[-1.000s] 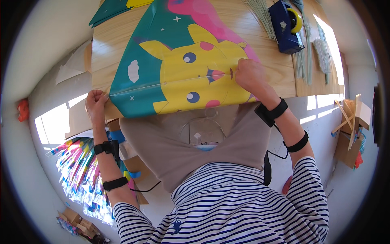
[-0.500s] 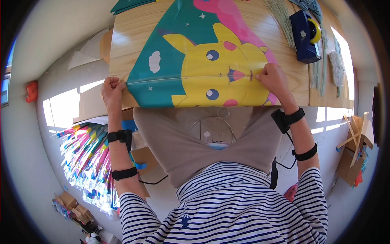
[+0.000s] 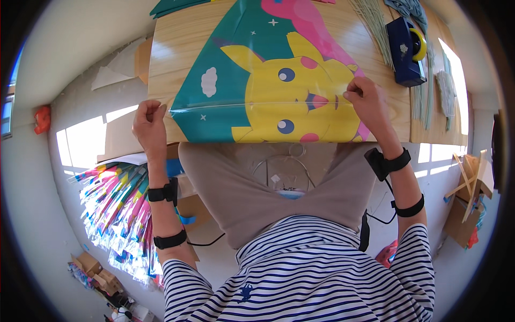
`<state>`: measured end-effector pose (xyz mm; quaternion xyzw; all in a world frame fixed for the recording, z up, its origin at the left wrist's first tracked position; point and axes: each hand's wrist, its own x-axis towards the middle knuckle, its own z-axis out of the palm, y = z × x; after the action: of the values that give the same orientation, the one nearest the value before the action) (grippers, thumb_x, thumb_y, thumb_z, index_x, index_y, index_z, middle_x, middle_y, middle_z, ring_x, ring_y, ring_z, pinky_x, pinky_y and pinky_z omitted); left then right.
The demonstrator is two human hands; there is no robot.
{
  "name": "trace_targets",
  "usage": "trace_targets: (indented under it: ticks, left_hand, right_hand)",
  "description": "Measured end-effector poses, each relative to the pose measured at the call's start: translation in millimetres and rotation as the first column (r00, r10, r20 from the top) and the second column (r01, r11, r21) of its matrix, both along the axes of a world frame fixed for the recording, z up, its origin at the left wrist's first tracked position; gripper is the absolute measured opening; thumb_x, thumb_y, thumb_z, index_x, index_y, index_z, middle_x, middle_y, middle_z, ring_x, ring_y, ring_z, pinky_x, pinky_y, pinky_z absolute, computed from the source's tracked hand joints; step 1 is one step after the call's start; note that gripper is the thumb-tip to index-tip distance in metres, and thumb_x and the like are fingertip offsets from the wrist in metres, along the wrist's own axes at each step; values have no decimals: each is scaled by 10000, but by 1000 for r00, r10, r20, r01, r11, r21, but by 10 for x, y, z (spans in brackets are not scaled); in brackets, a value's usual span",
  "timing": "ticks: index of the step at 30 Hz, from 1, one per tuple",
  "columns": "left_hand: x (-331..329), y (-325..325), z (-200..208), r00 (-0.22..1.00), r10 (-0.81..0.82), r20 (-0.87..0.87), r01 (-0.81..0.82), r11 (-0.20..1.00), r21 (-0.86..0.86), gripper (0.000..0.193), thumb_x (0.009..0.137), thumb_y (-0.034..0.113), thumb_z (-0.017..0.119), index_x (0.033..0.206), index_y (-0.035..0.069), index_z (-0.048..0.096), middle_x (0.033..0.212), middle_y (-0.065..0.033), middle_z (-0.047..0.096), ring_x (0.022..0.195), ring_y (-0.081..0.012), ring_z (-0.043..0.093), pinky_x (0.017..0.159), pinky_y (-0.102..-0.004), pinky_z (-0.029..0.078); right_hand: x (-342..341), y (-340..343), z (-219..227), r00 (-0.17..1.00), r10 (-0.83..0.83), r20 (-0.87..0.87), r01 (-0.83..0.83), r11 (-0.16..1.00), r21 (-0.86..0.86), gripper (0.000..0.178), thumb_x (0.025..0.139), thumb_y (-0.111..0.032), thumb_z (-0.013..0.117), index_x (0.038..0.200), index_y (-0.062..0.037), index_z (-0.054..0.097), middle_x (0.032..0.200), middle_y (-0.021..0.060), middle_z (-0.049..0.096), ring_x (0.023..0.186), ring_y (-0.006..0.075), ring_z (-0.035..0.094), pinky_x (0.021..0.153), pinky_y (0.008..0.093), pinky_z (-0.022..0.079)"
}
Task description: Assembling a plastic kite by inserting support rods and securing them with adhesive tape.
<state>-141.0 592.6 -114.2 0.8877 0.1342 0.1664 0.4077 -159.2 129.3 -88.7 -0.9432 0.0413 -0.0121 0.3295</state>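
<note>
Left hand (image 3: pixel 150 127) just beside the left corner of the sheet (image 3: pixel 268 91), right hand (image 3: pixel 369 104) over its right part; fingers curled on both, can't tell if either grips anything. Sheet lies on the table (image 3: pixel 170 59) before me; tape dispenser (image 3: pixel 401 53) beyond, to my right.

Head view: fisheye, the left of a side-by-side pair, worn on the person's head and facing steeply down. The shirt (image 3: pixel 306 263), nearest the lens, lies at 6 o'clock; the table (image 3: pixel 171 59), farther off, at 12; straight edges bow outward.
</note>
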Motion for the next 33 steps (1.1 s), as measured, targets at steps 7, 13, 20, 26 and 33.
trace_targets:
  ticks: [7, 13, 20, 26, 33]
  left_hand:
    - [44, -1042, -45, 871, -491, 23, 490, 871, 35, 92, 791, -23, 689, 848, 40, 654, 802, -110, 598, 706, -279, 598, 638, -355, 479]
    - [98, -1190, -223, 831, -556, 16, 554, 830, 68, 103, 774, -38, 686, 848, 33, 683, 806, -116, 618, 724, -281, 614, 637, -353, 478]
    - [47, -1197, -260, 815, -578, 33, 570, 812, 125, 93, 782, 2, 695, 831, 71, 656, 824, -94, 585, 776, -311, 619, 643, -403, 489]
    - [59, -1105, -226, 777, -629, -23, 621, 760, 193, 109, 800, -29, 673, 860, 57, 642, 840, -99, 576, 776, -324, 608, 662, -392, 490]
    - [71, -647, -201, 851, -523, -48, 524, 837, 156, 95, 799, -34, 675, 835, 34, 619, 814, -100, 562, 745, -297, 589, 659, -359, 475]
  right_hand:
    - [354, 1398, -225, 919, 383, 95, -394, 904, 168, 75, 760, -8, 645, 828, 16, 626, 794, 163, 614, 742, 316, 611, 668, 396, 476]
    - [418, 1716, -475, 896, 436, 83, -444, 886, 134, 45, 778, -35, 598, 792, -35, 641, 849, 186, 629, 842, 388, 630, 711, 482, 495]
    - [384, 1733, -555, 863, 491, 119, -498, 867, 33, 40, 799, -41, 593, 825, -43, 624, 843, 175, 615, 809, 386, 630, 688, 485, 498]
    - [333, 1700, -514, 859, 491, 144, -502, 863, 54, 31, 809, -32, 586, 832, -39, 605, 842, 157, 603, 787, 381, 616, 685, 472, 488]
    - [346, 1710, -485, 871, 475, 124, -487, 867, 101, 53, 796, -4, 567, 823, -27, 606, 856, 153, 610, 806, 372, 612, 707, 463, 482]
